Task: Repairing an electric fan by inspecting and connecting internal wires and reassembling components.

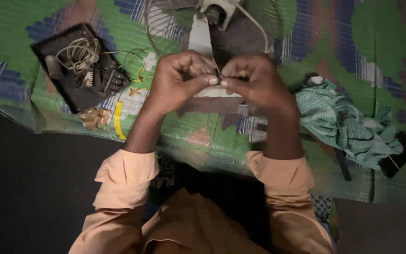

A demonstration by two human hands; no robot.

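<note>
Both hands meet above the woven green mat (334,28). The left hand (177,80) and right hand (254,80) pinch a thin dark wire (217,74) between closed fingers, just over a white fan part (200,40).

mat (334,33): woven plastic, ribbed, slight sheen
cloth (344,122): checked green cotton, matt, crumpled
black part (78,68): matt plastic, with a coil of dull wire
fan base (203,40): smooth pale plastic
sleeves (123,178): matt peach fabric
tape strip (118,120): glossy yellow
</note>
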